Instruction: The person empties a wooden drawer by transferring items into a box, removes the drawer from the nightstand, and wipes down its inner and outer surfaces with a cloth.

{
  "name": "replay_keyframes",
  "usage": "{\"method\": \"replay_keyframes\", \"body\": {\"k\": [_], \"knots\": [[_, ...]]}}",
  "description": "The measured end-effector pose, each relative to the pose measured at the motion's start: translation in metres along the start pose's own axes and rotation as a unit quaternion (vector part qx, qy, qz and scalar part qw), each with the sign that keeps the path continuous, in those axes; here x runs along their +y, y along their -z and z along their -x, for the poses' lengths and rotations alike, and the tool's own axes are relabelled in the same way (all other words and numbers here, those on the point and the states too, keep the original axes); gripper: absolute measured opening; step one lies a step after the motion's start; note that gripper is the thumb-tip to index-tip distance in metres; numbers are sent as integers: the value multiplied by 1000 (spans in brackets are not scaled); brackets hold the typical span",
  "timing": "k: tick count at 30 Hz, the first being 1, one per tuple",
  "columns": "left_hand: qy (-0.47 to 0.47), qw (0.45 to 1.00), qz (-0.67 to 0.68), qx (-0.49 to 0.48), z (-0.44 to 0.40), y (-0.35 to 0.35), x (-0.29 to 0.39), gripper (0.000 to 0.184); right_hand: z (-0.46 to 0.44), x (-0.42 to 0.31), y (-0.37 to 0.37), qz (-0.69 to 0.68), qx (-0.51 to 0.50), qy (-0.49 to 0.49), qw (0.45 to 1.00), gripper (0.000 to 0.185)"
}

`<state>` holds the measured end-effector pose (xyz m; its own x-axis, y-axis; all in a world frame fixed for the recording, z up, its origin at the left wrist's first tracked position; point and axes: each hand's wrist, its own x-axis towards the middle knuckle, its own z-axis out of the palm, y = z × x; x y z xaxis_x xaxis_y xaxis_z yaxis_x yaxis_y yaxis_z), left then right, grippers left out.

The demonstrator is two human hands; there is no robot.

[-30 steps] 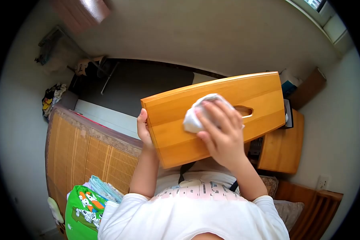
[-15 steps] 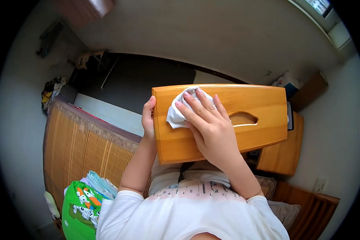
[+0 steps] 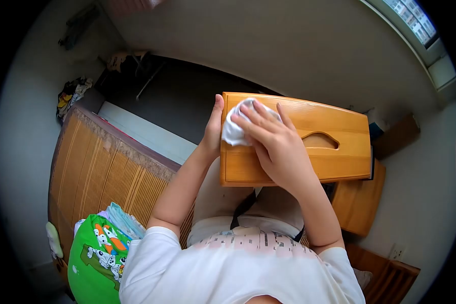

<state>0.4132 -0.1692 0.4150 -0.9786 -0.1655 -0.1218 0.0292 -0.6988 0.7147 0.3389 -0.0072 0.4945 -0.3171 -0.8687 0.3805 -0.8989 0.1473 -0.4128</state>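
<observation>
A wooden drawer (image 3: 339, 119) with a cut-out handle slot is held up in front of me, its broad face towards the camera. At its left end, my left hand (image 3: 215, 125) grips the edge, thumb up, with the other fingers hidden behind the wood. A white cloth (image 3: 235, 133) lies bunched against the left part of the face. My right hand (image 3: 276, 139) presses the cloth there with its fingers over it, left of the slot.
A bed with a bamboo mat (image 3: 99, 167) is on the left, bearing a green printed cloth (image 3: 88, 263). A wooden cabinet (image 3: 359, 197) stands at the right. Clothes (image 3: 73, 96) are piled at the far left.
The drawer has shifted right and now tilts down to the right. The cloth, under my right hand, has gone from beside the slot to the left end. My left hand has kept its hold.
</observation>
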Motion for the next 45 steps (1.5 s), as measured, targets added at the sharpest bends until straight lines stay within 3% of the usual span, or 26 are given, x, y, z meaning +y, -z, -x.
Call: {"method": "replay_keyframes", "body": {"k": [1,5,7,11,13,17,19,22,24,26,29,31,34,36,39,43,45], "knots": [[-38,999,1,12,-3,-4,-4,78,-14,7,-15,23,52,1,998,52],[-50,997,-19,52,1,3,0,74,-12,-10,-31,15,46,32,998,61],[0,997,54,46,0,9,-2,73,17,-31,-14,-23,-45,50,997,66],[-51,998,2,43,-3,-4,9,70,44,-26,3,-102,-111,56,987,66],[-54,997,2,50,-6,-1,8,69,44,0,14,-5,-10,-38,999,60],[-63,996,13,59,-20,17,1,68,49,-6,1,135,72,-82,985,52],[-37,995,90,-21,-23,19,6,69,38,-32,-16,36,63,-11,997,47],[-29,996,81,29,-19,5,9,69,47,-37,-26,26,97,-2,995,41],[-41,997,62,34,-21,6,7,68,63,-14,-3,27,100,-61,993,36],[-41,995,34,85,-23,10,7,65,94,26,16,100,163,-140,972,32],[-64,995,-4,72,-23,13,6,63,133,69,36,132,241,-224,935,26],[-63,996,5,62,-24,14,5,62,116,46,24,195,259,-211,922,25],[-63,997,34,33,-26,14,5,62,76,7,-15,104,255,-86,957,20],[-34,994,65,84,-19,-3,9,62,55,-15,-26,72,215,-29,974,21],[-55,996,21,74,-18,9,6,63,65,-5,-18,49,192,-26,980,21],[-50,996,22,75,-15,13,4,63,123,68,27,98,291,-209,929,18],[-71,994,-15,82,-14,10,3,63,142,91,39,97,303,-244,916,17]]}}
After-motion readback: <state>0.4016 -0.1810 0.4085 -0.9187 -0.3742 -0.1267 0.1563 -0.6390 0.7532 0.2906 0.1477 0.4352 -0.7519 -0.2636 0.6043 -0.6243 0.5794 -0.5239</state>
